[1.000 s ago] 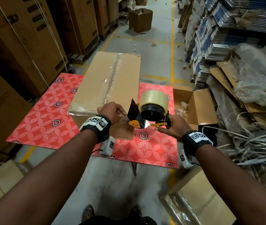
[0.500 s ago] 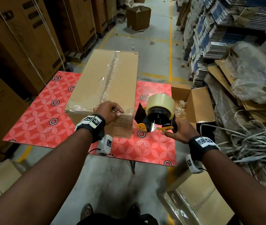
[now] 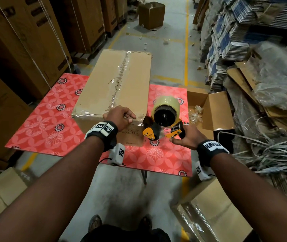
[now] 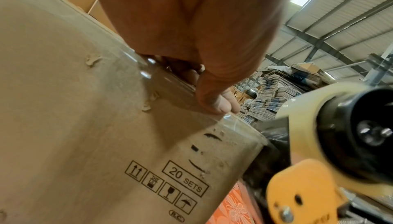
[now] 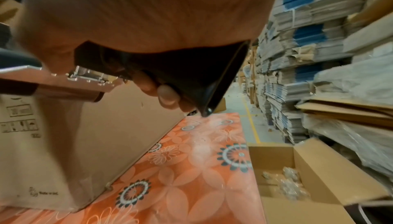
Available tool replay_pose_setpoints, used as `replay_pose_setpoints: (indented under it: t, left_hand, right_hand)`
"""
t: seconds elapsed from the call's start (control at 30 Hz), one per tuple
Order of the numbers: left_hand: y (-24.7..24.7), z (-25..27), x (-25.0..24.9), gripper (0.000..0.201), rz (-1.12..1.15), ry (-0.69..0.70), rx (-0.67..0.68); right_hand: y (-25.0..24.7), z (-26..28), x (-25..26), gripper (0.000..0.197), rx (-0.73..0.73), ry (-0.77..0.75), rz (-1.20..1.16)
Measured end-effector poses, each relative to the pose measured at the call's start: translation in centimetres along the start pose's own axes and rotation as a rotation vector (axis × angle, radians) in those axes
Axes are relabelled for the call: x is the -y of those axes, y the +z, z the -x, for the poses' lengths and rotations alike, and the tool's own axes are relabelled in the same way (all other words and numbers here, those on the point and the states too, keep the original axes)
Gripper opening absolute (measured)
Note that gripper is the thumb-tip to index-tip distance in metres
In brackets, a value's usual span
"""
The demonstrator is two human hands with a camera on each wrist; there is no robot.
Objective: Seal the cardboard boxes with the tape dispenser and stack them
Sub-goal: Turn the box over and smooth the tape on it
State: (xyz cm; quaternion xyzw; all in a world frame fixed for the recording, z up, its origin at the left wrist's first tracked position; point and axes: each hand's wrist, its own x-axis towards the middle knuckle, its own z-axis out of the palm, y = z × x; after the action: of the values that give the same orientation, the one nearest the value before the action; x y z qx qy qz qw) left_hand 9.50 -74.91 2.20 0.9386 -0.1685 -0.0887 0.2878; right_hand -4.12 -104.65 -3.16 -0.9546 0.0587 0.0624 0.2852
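The right hand (image 3: 186,139) is carrying the tape dispenser (image 3: 163,119) off the near right corner of the cardboard box (image 3: 116,84), fingers wrapped around its black handle, and compared with a second ago the tool is sitting further right and clear of the box's front face, in the middle of the head view. The left hand (image 3: 120,117) is staying on the near top edge, fingers curled and pressing down the clear tape there. The centre seam is already showing a shiny strip running up the frame, so this box looks sealed, and the pull-away probably means the strip is cut or about to be. The box is still lying on the red floral table (image 3: 39,126); stacking is not yet started.
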Motion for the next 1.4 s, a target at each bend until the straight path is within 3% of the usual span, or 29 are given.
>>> replay_pose_setpoints:
  t: [0.23, 0.5, 0.7, 0.83, 0.93, 1.0, 1.17, 1.27, 1.33, 1.4]
  left_hand:
    - [0.1, -0.1, 0.0, 0.025, 0.008, -0.003, 0.013]
    - [0.2, -0.2, 0.1, 0.026, -0.014, 0.000, -0.015]
    - [0.0, 0.1, -0.1, 0.018, -0.059, -0.020, -0.021]
    - [-0.1, -0.1, 0.1, 0.022, -0.050, -0.019, -0.007]
    - [-0.1, -0.2, 0.1, 0.024, -0.050, -0.016, 0.008]
    - [-0.1, -0.3, 0.1, 0.024, -0.036, -0.013, 0.030]
    - [0.0, -0.5, 0.3, 0.029, -0.024, 0.022, 0.047]
    - [-0.1, -0.4, 0.3, 0.029, -0.048, 0.023, 0.037]
    - [-0.3, -0.2, 0.1, 0.026, -0.074, 0.017, 0.035]
    - [-0.5, -0.1, 0.0, 0.024, -0.094, 0.026, 0.047]
  right_hand:
    - [4.0, 2.1, -4.1, 0.051, 0.081, 0.211, 0.024]
    - [7.6, 0.5, -3.7, 0.057, -0.112, 0.633, -0.578]
    - [9.3, -1.7, -3.1, 0.049, -0.073, 0.694, -0.876]
    - [10.2, -3.2, -2.9, 0.061, -0.045, 0.753, -0.883]
    - [10.5, -4.4, -2.9, 0.082, -0.007, 0.775, -0.873]
    - [9.9, -4.4, -1.8, 0.077, 0.040, 0.767, -0.882]
    - [9.7, -4.2, -0.8, 0.082, 0.078, 0.699, -0.542]
    - [8.5, -3.6, 0.4, 0.076, 0.086, 0.647, -0.199]
    - [7.2, -3.1, 1.5, 0.065, 0.023, 0.596, 0.064]
    - [6.6, -2.8, 2.5, 0.053, -0.109, 0.495, 0.179]
